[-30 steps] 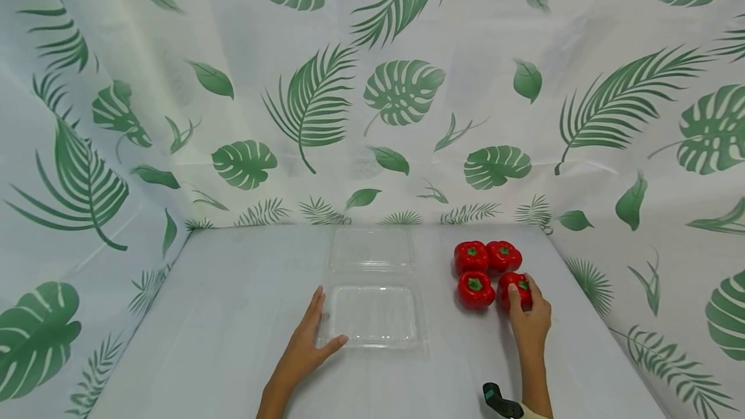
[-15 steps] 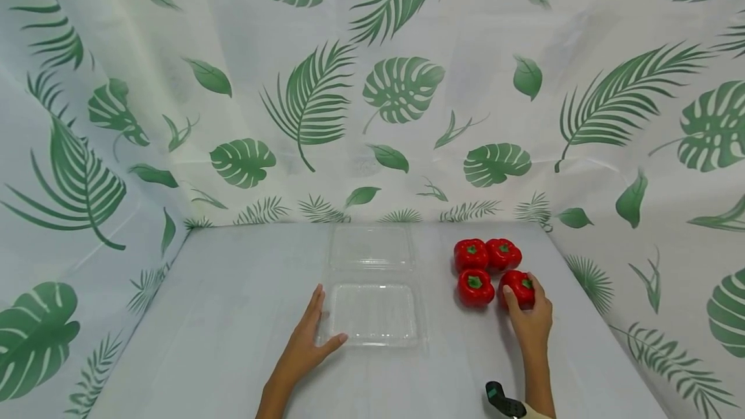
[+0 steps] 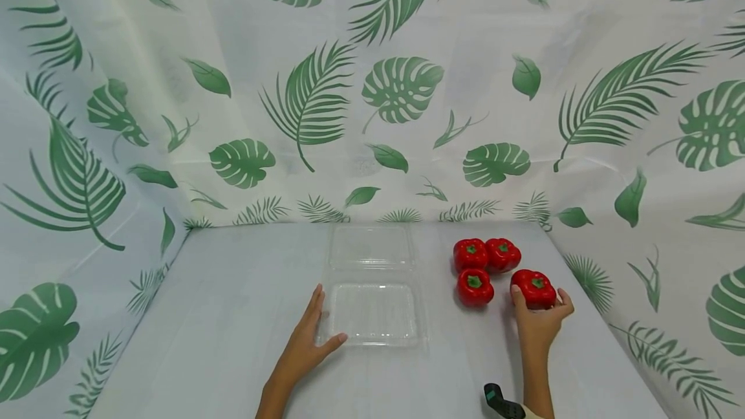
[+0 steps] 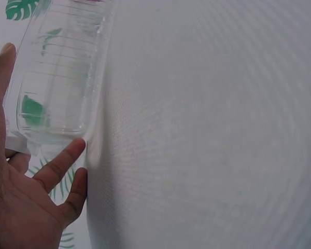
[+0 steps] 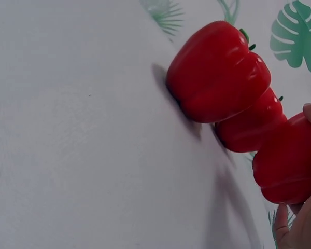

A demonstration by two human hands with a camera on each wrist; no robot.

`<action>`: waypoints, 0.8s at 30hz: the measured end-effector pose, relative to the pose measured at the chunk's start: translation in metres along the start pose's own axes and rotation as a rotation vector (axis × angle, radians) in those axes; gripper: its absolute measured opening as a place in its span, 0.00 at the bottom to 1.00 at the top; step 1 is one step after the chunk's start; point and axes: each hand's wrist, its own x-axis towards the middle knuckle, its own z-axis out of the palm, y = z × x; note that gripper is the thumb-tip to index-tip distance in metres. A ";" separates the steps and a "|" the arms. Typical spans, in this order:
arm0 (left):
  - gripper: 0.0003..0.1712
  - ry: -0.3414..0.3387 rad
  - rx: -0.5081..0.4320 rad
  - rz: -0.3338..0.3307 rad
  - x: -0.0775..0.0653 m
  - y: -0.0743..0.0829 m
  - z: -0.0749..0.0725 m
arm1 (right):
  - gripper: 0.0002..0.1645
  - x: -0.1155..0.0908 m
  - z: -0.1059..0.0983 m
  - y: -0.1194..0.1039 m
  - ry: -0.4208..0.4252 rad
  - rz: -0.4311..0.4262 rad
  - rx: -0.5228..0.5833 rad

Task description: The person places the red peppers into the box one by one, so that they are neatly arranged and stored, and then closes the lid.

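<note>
In the head view, my right hand (image 3: 538, 327) grips a red bell pepper (image 3: 531, 286) between thumb and fingers. The right wrist view shows this held pepper (image 5: 287, 161) close up at the right edge, with a shadow on the table below it. Three other red bell peppers, one of them the front pepper (image 3: 475, 288), stand grouped to its left and behind. My left hand (image 3: 306, 339) lies with fingers spread at the left front corner of a clear plastic clamshell box (image 3: 375, 344). Up close, the left fingertips (image 4: 79, 146) are near the box's end; contact is hard to tell.
The box's lid (image 3: 370, 249) lies folded back behind its base. A white table (image 3: 233, 302) carries everything. Leaf-printed sheeting (image 3: 401, 89) rises behind it and on both sides. A dark strap device (image 3: 503, 401) sits at my right wrist.
The gripped pepper has moved slightly right, away from the other three, and tilted a little. My right fingers have shifted to its right side. My left hand and the box have stayed put.
</note>
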 end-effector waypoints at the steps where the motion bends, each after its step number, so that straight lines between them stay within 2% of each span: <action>1: 0.58 -0.001 0.002 -0.002 0.000 0.000 0.000 | 0.50 0.000 0.000 -0.001 0.017 -0.008 0.021; 7: 0.58 0.001 -0.002 -0.009 -0.001 0.002 -0.001 | 0.47 -0.002 0.002 -0.009 0.084 -0.118 0.070; 12: 0.58 0.004 -0.010 -0.008 -0.001 0.002 -0.001 | 0.47 -0.006 0.006 -0.020 0.094 -0.231 0.071; 17: 0.58 0.008 -0.008 -0.001 -0.001 0.000 0.000 | 0.48 -0.012 0.010 -0.038 0.043 -0.342 0.115; 24: 0.58 -0.001 -0.013 0.001 -0.001 -0.002 0.000 | 0.50 -0.022 0.023 -0.062 -0.080 -0.439 0.160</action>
